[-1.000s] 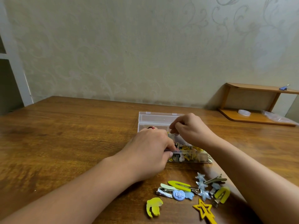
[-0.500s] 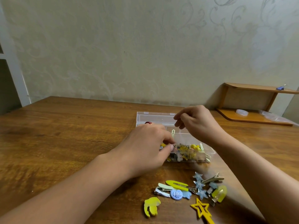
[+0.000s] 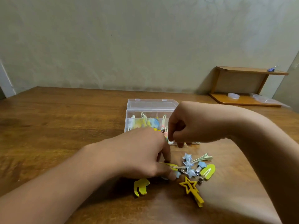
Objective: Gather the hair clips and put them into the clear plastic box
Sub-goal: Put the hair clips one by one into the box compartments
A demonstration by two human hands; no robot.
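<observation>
Left hand (image 3: 142,159) grip pinches a yellow clip (image 3: 169,166); right hand (image 3: 194,125) curls, contents unclear. Clips: light, stiff, slippery; grasp by edges.

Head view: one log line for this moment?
left hand: reaching into loose clips | right hand: over clear box | box: open, part-filled

This looks like a room in a home: a wooden counter (image 3: 64,118) stands against a pale wall with faint swirl-patterned wallpaper (image 3: 145,38), and a small wooden shelf (image 3: 242,86) sits at the counter's far right corner.
</observation>
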